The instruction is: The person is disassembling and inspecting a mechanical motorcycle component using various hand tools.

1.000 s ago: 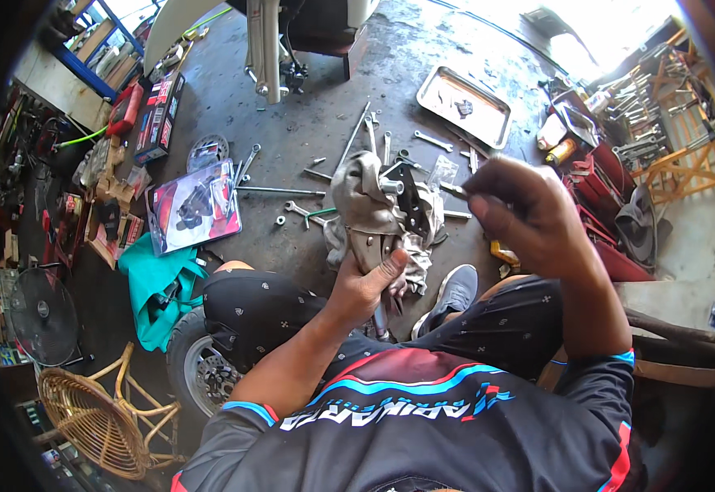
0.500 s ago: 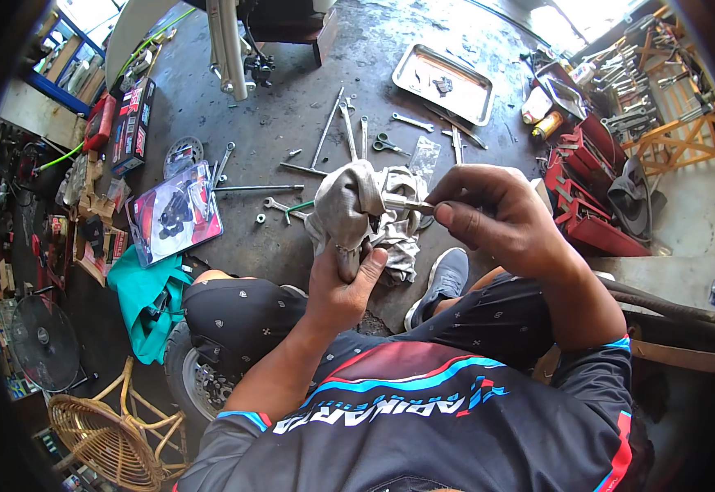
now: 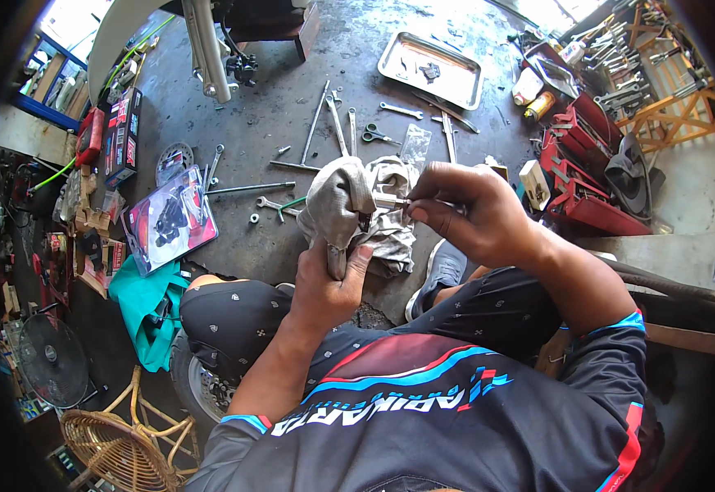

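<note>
My left hand (image 3: 324,289) is wrapped round a bundle in grey cloth (image 3: 334,195), its thumb pressed along the near side. Whatever sits inside the cloth is mostly hidden; a dark bit shows at its right edge. A slim pale metal pin or rod (image 3: 388,201) sticks out to the right of the bundle. My right hand (image 3: 476,215) pinches the outer end of this rod between thumb and fingertips. Another crumpled grey cloth (image 3: 392,246) lies behind and below the rod, between my hands.
Spanners (image 3: 401,110), a long T-handle (image 3: 315,123), scissors (image 3: 378,134) and a caliper (image 3: 449,138) lie on the floor ahead. Farther off is a metal tray (image 3: 470,100). Red toolboxes (image 3: 595,215) stand right; a blister pack (image 3: 173,220) and teal bag (image 3: 140,303) left.
The whole view has shifted slightly. My right hand has moved a little closer to the cloth bundle, still pinching the rod. My left hand keeps its hold.
</note>
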A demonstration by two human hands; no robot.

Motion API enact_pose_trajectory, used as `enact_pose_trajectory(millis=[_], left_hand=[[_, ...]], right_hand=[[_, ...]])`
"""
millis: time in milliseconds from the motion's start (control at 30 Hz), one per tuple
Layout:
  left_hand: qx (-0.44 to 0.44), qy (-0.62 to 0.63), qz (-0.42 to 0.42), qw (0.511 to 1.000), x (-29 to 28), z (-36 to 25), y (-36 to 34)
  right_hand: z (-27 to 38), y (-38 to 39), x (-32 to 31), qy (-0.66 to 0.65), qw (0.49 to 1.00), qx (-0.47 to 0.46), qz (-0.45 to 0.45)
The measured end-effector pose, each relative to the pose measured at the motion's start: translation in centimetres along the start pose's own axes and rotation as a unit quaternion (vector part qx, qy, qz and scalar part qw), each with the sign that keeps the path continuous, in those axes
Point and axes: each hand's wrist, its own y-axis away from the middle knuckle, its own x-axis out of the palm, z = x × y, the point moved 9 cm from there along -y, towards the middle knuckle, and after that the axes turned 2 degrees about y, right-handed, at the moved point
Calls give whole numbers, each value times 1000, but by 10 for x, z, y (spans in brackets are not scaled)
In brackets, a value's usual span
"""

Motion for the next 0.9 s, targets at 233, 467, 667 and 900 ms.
enact_pose_trajectory(millis=[233, 467, 667, 900], left_hand=[[-98, 9, 19, 995, 3, 17, 5], [-147, -5, 9, 989, -2, 22, 10], [-11, -40, -28, 999, -6, 4, 4], [-79, -44, 6, 996, -4, 8, 3]], right_hand=[[29, 5, 7, 322, 930, -175, 38], [42, 8, 7, 405, 894, -194, -2], [-40, 10, 13, -172, 960, 221, 28], [37, 9, 17, 441, 885, -148, -21]])
